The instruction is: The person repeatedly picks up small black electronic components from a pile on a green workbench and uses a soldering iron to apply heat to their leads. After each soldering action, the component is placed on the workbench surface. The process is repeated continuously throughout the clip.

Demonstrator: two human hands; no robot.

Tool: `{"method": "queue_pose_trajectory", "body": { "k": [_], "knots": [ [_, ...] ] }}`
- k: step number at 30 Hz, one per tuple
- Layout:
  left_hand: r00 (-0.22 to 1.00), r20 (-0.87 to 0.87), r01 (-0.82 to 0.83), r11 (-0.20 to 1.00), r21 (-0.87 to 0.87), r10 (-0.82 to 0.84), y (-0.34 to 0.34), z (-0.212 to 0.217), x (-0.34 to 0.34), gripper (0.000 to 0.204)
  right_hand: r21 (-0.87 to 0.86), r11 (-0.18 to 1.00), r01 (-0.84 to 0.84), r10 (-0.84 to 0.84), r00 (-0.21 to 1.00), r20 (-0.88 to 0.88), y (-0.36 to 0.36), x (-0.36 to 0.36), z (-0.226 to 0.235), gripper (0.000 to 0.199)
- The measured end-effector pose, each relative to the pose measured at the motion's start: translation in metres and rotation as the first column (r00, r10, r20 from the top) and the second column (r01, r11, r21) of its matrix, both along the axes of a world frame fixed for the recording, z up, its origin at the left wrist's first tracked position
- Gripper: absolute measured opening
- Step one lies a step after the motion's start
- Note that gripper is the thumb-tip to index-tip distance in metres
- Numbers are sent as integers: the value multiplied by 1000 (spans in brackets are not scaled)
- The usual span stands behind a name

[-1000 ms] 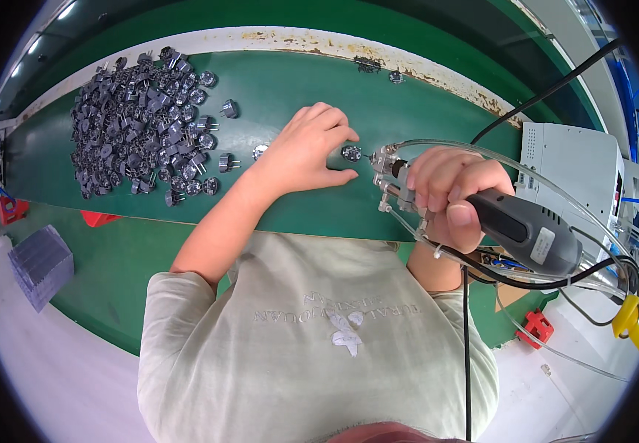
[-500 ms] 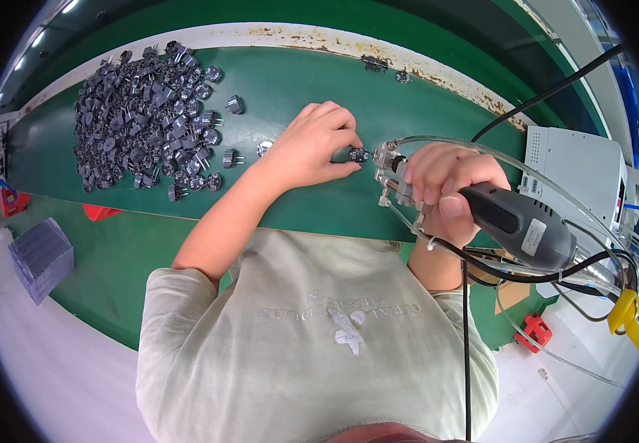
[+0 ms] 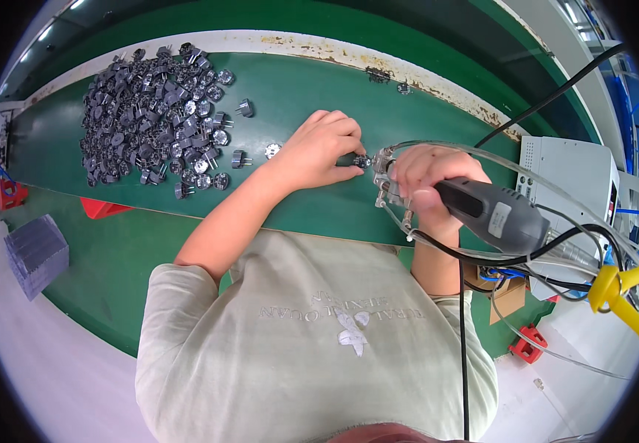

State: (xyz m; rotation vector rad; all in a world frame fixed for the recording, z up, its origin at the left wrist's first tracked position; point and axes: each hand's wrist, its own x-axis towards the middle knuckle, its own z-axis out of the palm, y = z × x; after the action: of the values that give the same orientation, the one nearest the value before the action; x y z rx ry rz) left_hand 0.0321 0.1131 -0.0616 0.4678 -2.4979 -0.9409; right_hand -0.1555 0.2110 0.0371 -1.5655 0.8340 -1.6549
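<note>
My left hand (image 3: 323,151) rests on the green bench with thumb and fingertips closed on a small black plug part (image 3: 362,161), its pale, detailed face turned right. In my right hand (image 3: 434,173) is a dark grey hand-held power tool (image 3: 496,212), lying roughly level. The tool's metal head (image 3: 383,168), with clear fittings and a clear tube, reaches up to the held part; whether they touch I cannot tell. Behind my left wrist lies a round part, pale face up (image 3: 272,150). Two loose plug parts with metal pins (image 3: 240,159) (image 3: 246,108) lie farther left.
A large heap of black plug parts (image 3: 142,122) covers the bench's left side. A worn white rail (image 3: 297,44) runs along the far edge. At right stand a white machine box (image 3: 570,170), black cables and a yellow tie (image 3: 615,288). Red feet (image 3: 530,343) show below.
The tool's head has come closer to the plug part in my left hand. My right hand and the tool have shifted left. The whole view has moved slightly.
</note>
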Motion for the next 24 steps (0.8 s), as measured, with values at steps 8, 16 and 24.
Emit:
{"method": "queue_pose_trajectory", "body": {
  "k": [8,16,24],
  "knots": [
    [1000,-22,2,1000,8,-2,0,-1,4,29,-23,998,64,-63,996,68,19,3,28,29],
    [999,-24,21,1000,20,-21,-2,-4,4,29,36,999,31,-34,996,78,12,5,6,30],
    [1000,-12,15,1000,18,-14,-1,-1,5,29,71,996,51,-57,995,84,13,10,5,30]
  ]
}}
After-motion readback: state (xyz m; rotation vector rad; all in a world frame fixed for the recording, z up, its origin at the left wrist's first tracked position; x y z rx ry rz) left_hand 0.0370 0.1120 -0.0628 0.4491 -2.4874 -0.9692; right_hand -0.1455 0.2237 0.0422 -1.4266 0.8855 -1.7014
